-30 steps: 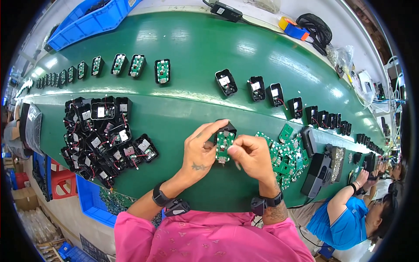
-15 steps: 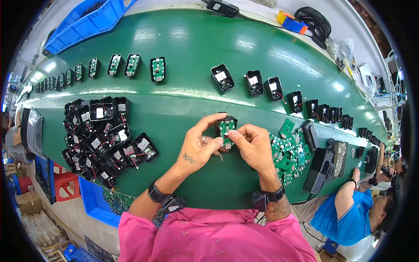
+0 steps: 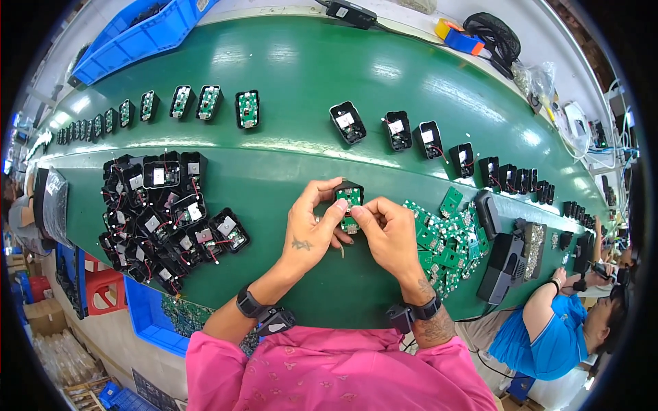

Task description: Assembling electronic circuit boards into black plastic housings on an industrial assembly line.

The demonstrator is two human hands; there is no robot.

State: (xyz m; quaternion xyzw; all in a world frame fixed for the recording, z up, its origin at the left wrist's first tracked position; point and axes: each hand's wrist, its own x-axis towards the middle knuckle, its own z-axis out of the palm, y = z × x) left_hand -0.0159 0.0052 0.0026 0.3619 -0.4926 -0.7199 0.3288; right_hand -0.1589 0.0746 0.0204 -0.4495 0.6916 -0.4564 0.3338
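Over the near middle of the green table, my left hand [image 3: 306,233] wraps round a small black plastic housing [image 3: 354,186], its thumb lying on the green circuit board [image 3: 347,197] at the housing's mouth. My right hand [image 3: 392,240] pinches the lower right part of that board, fingers closed. Whether the board is fully seated cannot be made out. A pile of black housings [image 3: 152,222] with red and black wires lies to the left. Loose green circuit boards [image 3: 449,240] are heaped close to my right hand.
Board-fitted housings [image 3: 247,109] stand in a row at far left; open housings [image 3: 348,123] line the far right. A blue crate [image 3: 137,48] sits at the back left. A black boxy device [image 3: 502,267] stands beside the loose boards. A co-worker in blue [image 3: 548,335] sits at right.
Both hands have shifted slightly left with the housing. My left thumb has moved up onto the board's upper part, and my right fingers now press lower on it.
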